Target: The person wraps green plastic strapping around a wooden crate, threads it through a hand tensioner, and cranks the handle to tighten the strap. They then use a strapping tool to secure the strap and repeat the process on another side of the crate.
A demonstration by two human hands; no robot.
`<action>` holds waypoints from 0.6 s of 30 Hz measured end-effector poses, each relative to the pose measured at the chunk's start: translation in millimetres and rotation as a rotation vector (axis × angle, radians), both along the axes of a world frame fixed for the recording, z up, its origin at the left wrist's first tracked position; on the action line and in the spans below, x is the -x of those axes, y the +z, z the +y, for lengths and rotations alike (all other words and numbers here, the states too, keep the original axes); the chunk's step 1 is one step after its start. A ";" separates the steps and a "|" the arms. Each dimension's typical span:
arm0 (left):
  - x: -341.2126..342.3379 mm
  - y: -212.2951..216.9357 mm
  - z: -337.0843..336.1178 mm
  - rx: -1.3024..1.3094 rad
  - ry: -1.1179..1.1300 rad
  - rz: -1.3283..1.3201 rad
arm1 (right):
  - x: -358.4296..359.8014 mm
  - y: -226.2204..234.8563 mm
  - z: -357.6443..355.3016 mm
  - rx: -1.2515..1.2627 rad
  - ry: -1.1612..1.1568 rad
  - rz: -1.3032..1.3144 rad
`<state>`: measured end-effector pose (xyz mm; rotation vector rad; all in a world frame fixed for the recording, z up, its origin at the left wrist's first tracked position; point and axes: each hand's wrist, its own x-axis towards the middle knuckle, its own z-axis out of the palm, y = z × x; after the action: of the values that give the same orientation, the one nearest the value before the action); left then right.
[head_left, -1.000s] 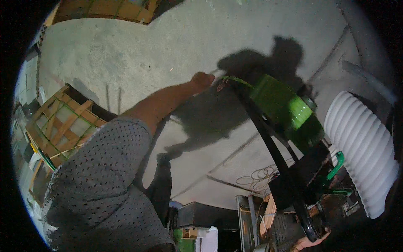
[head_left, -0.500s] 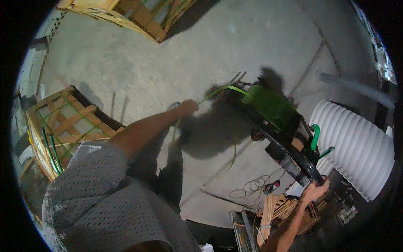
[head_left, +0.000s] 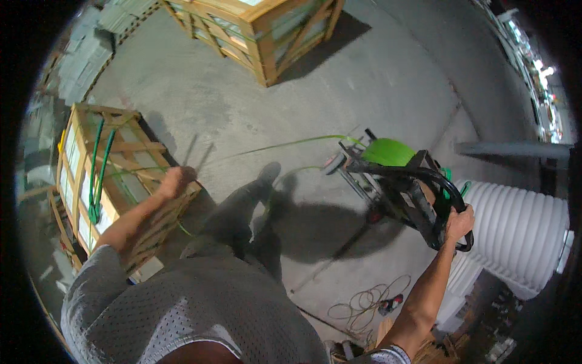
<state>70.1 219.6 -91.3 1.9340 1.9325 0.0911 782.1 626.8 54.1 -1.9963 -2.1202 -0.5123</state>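
My right hand [head_left: 460, 223] is wrapped round the curved black handle [head_left: 438, 179] of a strapping cart [head_left: 418, 203], which stands tilted on the right. A roll of bright green plastic strap [head_left: 388, 151] sits on the cart. From it a green strap [head_left: 285, 144] stretches left across the floor to my left hand [head_left: 179, 182], whose fingers are closed on it. That hand is beside a wooden crate [head_left: 121, 112] on the left. A tool with two long green handles [head_left: 100, 170] lies on the crate.
Another wooden crate [head_left: 260, 36] stands at the far side. Large white ribbed rolls [head_left: 515, 227] stand right of the cart. A coiled cable [head_left: 367, 303] lies on the floor near my right forearm, and a grey post [head_left: 515, 150] juts in from the right edge.
My left hand has moved left to the crate, drawing out a longer run of strap. The cart has turned and tilted, with my right hand still on its handle. My view has shifted.
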 end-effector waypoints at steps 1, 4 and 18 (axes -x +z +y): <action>21.5 25.9 -22.5 0.092 0.135 0.047 | -1.4 0.7 -0.9 -0.005 0.023 0.016; 85.0 118.5 -86.6 0.048 0.690 -0.077 | -5.9 1.9 -1.3 0.061 0.007 0.037; 196.0 366.4 -149.3 -0.880 1.113 0.110 | 156.6 -59.3 -135.1 0.192 0.426 0.687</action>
<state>-125.9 70.3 275.1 0.9034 3.1120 1.3244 625.5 491.7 -5.2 -1.4190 -2.0694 0.4049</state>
